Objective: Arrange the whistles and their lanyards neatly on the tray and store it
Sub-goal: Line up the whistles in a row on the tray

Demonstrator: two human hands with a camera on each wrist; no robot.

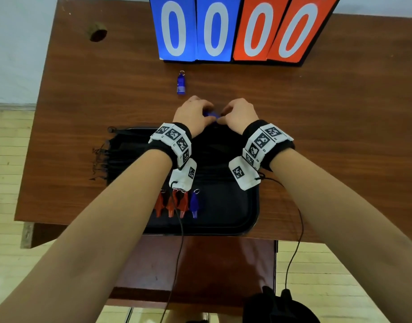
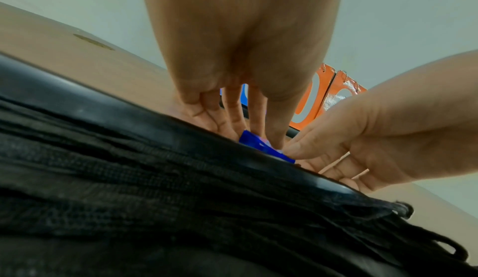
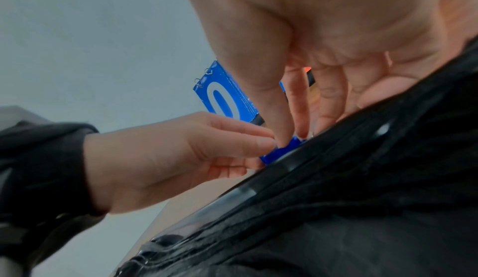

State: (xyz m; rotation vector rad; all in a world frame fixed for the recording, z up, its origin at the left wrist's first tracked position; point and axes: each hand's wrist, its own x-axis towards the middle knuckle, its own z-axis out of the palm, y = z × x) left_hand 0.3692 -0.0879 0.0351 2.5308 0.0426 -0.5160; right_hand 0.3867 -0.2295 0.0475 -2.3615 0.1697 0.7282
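Both hands meet just beyond the far rim of the black tray (image 1: 223, 230). My left hand (image 1: 201, 115) and right hand (image 1: 223, 116) pinch one blue whistle (image 1: 210, 113) between their fingertips. The wrist views show that whistle (image 2: 258, 145) (image 3: 283, 149) low over the tray rim (image 2: 129, 115) (image 3: 279, 166), left fingers (image 2: 234, 115) on one end and the right thumb (image 3: 274, 122) pressing from above. Black lanyards (image 1: 121, 155) (image 2: 155, 179) (image 3: 362, 179) lie bundled across the tray. Three red whistles (image 1: 171, 203) and a blue one (image 1: 194, 203) are lined up at its near side. A second loose blue whistle (image 1: 181, 83) lies farther back on the table.
A blue and orange scoreboard (image 1: 237, 29) showing zeros stands at the back of the brown table (image 1: 328, 136). A round hole (image 1: 98, 32) sits at the far left. Thin black cables hang from both wrists. A dark bag (image 1: 279, 306) lies below the front edge.
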